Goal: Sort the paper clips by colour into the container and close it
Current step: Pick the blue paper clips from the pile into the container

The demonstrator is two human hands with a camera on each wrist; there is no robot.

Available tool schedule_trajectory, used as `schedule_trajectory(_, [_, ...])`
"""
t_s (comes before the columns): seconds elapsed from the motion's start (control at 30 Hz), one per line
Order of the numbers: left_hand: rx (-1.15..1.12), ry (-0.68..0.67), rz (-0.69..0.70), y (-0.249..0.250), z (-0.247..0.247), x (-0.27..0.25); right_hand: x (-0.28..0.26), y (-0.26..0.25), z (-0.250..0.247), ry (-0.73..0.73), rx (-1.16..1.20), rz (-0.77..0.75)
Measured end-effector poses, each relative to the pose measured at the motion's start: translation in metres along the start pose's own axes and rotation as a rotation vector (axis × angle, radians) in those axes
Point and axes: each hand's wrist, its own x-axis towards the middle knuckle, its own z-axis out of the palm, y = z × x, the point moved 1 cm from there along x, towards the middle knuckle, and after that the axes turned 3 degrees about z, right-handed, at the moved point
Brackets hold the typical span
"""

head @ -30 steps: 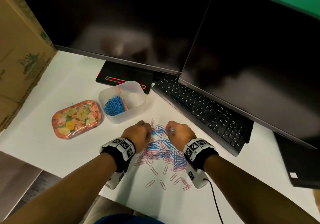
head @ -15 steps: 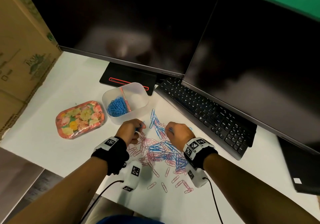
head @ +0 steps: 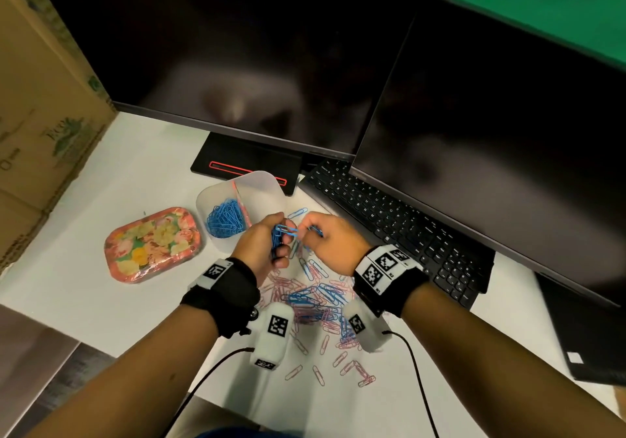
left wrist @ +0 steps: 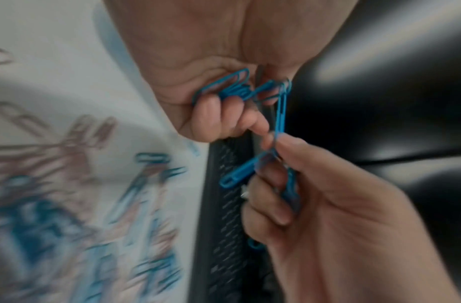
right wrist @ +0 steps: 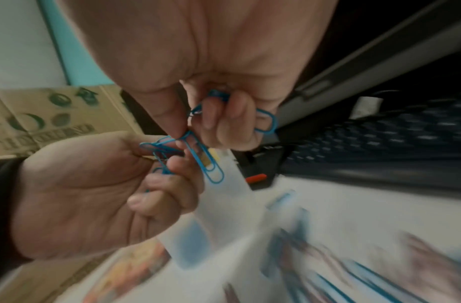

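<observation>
A translucent white container with a pink divider holds blue paper clips in its left compartment. Its floral lid lies to the left. A mixed pile of blue and pink clips covers the desk under my wrists. My left hand grips a bunch of blue clips, raised beside the container's near right corner. My right hand pinches more blue clips, and its fingertips meet the left hand's. One blue clip hangs between the two hands.
A black keyboard runs diagonally on the right under a dark monitor. A second monitor and its black stand sit behind the container. A cardboard box walls the left side. A few pink clips lie near the desk's front edge.
Both hands have lifted off the pile holding blue clips and have come together beside the container. The left wrist has turned so its palm side faces right.
</observation>
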Motion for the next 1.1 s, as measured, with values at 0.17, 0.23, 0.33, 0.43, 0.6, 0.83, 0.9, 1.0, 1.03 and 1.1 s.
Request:
schedule_trajectory(0.17, [-0.077,0.106,0.076,0.055,-0.026,-0.001,0.037,-0.053,0.013,0.016,0.004,-0.101])
schedule_trajectory(0.23, [-0.064,0.195,0.078,0.074,-0.042,-0.002,0.053,-0.068,0.026,0.017,0.053,-0.095])
schedule_trajectory(0.33, [-0.022,0.257,0.058,0.092,-0.063,-0.002,0.08,-0.081,0.053,-0.024,0.093,-0.023])
schedule_trajectory(0.43, [0.024,0.28,-0.009,0.098,-0.076,0.002,0.094,-0.089,0.07,-0.081,0.099,0.057])
schedule_trajectory(0.6, [0.18,0.313,-0.054,0.099,-0.076,0.007,0.098,-0.097,0.065,-0.109,0.084,0.097])
schedule_trajectory(0.83, [0.413,0.306,-0.02,0.101,-0.062,0.004,0.096,-0.04,0.011,0.099,0.538,0.31])
schedule_trajectory(0.9, [0.494,0.331,0.049,0.099,-0.06,0.004,0.095,-0.004,-0.002,0.252,0.243,0.339])
schedule_trajectory(1.0, [0.637,0.404,0.322,0.089,-0.058,0.002,0.087,0.031,0.002,0.138,-0.21,0.423])
schedule_trajectory(1.03, [0.689,0.406,0.405,0.083,-0.056,-0.001,0.085,0.04,0.008,0.075,-0.315,0.424])
schedule_trajectory(1.1, [0.828,0.297,0.485,0.066,-0.049,-0.011,0.08,0.048,0.019,-0.002,-0.461,0.331])
